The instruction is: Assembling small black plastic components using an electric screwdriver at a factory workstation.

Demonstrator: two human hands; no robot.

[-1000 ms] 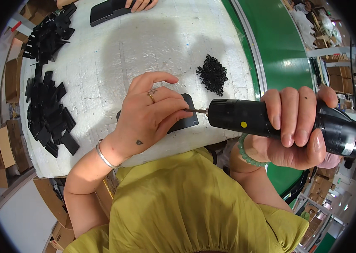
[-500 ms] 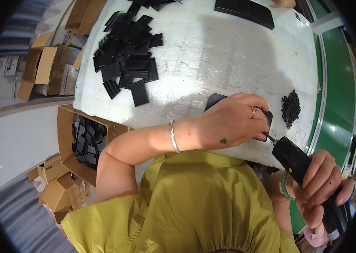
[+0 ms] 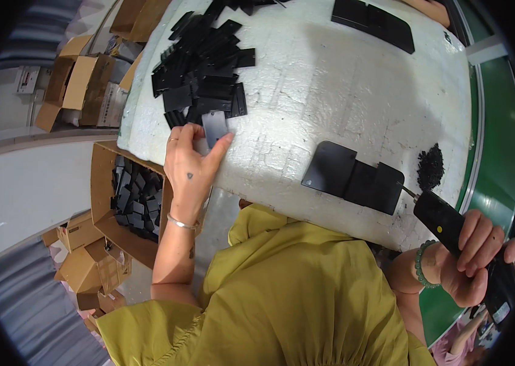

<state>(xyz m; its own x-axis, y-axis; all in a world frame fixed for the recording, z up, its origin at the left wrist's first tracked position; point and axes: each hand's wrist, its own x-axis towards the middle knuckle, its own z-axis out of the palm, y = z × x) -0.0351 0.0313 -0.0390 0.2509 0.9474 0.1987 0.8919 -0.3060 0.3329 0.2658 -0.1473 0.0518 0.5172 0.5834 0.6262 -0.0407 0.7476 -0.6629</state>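
Note:
My left hand (image 3: 193, 161) is at the near edge of a heap of small black rectangular plates (image 3: 209, 61). Its thumb and fingers are closed about the sides of one plate (image 3: 213, 127), which catches the light and has a small hole near its far end. On the right, my right hand (image 3: 477, 253) is wrapped round a black electric screwdriver (image 3: 437, 218). The driver's thin bit points at the right end of a black stepped panel (image 3: 355, 177) lying on the table. Whether the bit touches the panel, I cannot tell.
Small black screws (image 3: 430, 168) form a pile right of the panel. Another black panel (image 3: 373, 24) lies at the far side of the white-covered table (image 3: 282, 110), near another person's arm (image 3: 431, 9). A cardboard box (image 3: 102, 201) of black plates stands below the table's left edge.
My left hand has left the stepped panel and moved left to the heap, taking hold of a plate. The panel is now uncovered. My right hand still holds the screwdriver by the panel's right end.

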